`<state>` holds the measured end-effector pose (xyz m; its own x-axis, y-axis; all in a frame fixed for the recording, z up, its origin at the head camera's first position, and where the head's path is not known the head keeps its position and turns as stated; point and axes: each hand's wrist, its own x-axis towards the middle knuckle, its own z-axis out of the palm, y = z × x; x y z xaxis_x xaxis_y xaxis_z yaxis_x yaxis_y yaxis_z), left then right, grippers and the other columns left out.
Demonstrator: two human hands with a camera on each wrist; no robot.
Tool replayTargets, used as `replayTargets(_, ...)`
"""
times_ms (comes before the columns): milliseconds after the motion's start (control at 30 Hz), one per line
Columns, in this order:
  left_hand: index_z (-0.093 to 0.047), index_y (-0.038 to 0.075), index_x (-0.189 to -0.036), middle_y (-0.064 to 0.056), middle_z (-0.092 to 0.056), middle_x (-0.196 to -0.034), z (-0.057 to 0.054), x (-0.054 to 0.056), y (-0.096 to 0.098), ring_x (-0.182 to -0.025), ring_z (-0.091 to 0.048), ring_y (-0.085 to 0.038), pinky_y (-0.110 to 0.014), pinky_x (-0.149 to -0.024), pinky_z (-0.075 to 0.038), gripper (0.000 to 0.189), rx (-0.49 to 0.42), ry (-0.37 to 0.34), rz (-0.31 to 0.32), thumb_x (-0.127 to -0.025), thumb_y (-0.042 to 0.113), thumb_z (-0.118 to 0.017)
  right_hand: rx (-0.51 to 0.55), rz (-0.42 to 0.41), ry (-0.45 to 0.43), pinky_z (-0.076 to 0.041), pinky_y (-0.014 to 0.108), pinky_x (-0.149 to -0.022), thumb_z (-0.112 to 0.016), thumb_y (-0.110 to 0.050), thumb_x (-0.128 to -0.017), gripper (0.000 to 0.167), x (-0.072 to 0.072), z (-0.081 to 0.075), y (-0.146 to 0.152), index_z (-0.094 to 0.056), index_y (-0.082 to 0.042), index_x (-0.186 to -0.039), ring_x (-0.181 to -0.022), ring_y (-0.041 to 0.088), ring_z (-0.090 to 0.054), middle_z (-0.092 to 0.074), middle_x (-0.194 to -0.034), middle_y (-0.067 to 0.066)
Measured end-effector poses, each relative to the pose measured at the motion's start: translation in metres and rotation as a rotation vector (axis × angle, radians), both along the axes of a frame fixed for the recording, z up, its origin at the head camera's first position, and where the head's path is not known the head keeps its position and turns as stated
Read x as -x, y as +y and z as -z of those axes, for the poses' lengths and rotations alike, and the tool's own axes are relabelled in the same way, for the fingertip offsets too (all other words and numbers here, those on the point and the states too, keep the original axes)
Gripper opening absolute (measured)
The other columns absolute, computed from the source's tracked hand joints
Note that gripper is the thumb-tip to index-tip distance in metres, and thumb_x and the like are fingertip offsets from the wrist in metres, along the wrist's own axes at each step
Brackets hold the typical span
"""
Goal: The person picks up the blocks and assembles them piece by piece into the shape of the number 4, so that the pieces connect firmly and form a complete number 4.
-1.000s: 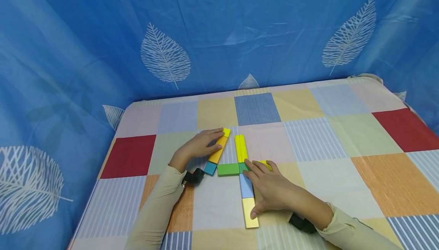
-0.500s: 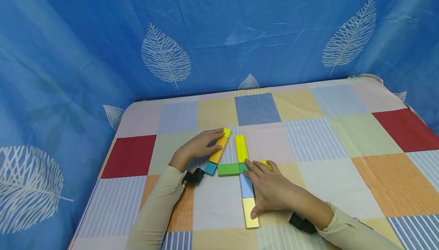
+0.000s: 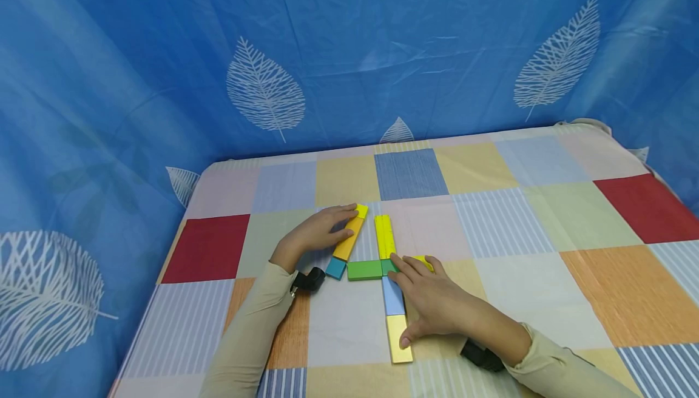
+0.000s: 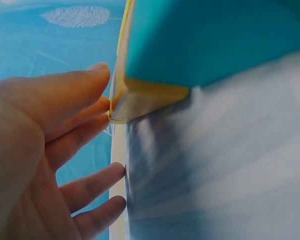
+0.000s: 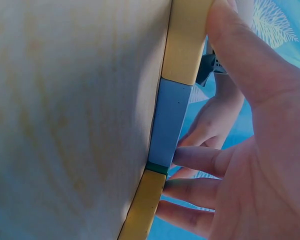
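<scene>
Flat blocks lie joined in lines on the patchwork cloth. My left hand (image 3: 314, 231) rests its fingertips on the slanted orange block (image 3: 343, 250) and the small yellow block (image 3: 362, 210) at its far end. A teal block (image 3: 335, 268) sits at the near end, large in the left wrist view. My right hand (image 3: 437, 301) is spread, its thumb on the pale yellow block (image 3: 397, 343) and fingers near the dark green block (image 3: 387, 266). Between these lies a blue block (image 5: 170, 122). Fingers partly cover another yellow block (image 3: 422, 260) on the right.
A bright green block (image 3: 364, 270) runs left from the dark green one, close to the teal block. A long yellow piece (image 3: 384, 237) extends away toward the back. The cloth (image 3: 557, 216) covers the table, and a blue leaf-patterned curtain (image 3: 404, 70) hangs behind it.
</scene>
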<state>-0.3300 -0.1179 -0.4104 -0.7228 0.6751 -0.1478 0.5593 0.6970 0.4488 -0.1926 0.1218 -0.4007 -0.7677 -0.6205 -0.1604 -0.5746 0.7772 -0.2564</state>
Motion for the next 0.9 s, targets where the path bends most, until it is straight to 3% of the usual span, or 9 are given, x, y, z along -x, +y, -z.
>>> replayTargets(900, -0.046, 0.008, -0.134, -0.005, -0.031, -0.148, -0.004, -0.0012, -0.0007, -0.137, -0.026, -0.027, -0.043, -0.11, -0.024, 0.048, 0.009, 0.025, -0.015, -0.092, 0.031, -0.052, -0.005, -0.004, -0.017, -0.018, 0.059, -0.1, -0.065, -0.072, -0.052, 0.11, 0.0011, -0.0008, -0.0005, -0.04, -0.002, -0.134, -0.133, 0.036, -0.026, -0.024, -0.148, 0.018)
